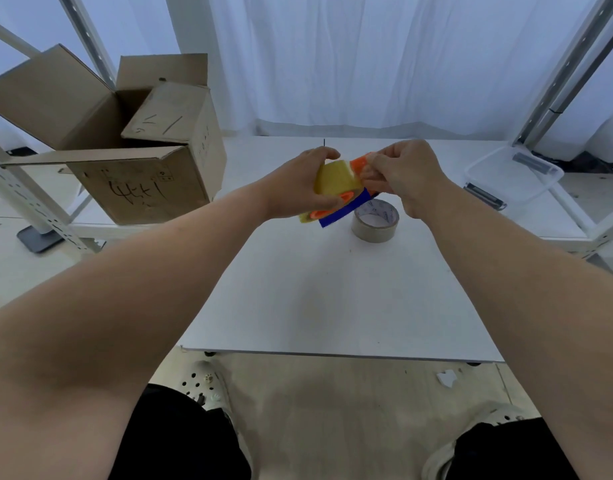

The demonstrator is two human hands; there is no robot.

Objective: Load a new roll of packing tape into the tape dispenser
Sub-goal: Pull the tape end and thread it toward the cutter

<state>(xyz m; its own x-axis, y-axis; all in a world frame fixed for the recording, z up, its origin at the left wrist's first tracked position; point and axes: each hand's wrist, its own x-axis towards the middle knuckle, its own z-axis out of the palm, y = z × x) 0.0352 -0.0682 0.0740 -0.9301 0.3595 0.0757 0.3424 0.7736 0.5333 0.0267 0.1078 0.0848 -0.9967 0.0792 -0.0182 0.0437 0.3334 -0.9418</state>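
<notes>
Above the white table (333,306), my left hand (298,183) grips a yellowish roll of packing tape (334,180) that sits in an orange and blue tape dispenser (346,207). My right hand (407,174) pinches the orange front part of the dispenser (360,164), where the tape's end seems to lie; its fingertips hide that spot. A second, beige tape roll (376,221) lies flat on the table just below and right of the dispenser.
An open cardboard box (138,174) stands at the back left beside a white metal rack (28,202). A clear plastic tub (513,176) sits at the back right. White curtains hang behind the table. My knees and shoes are below the near edge.
</notes>
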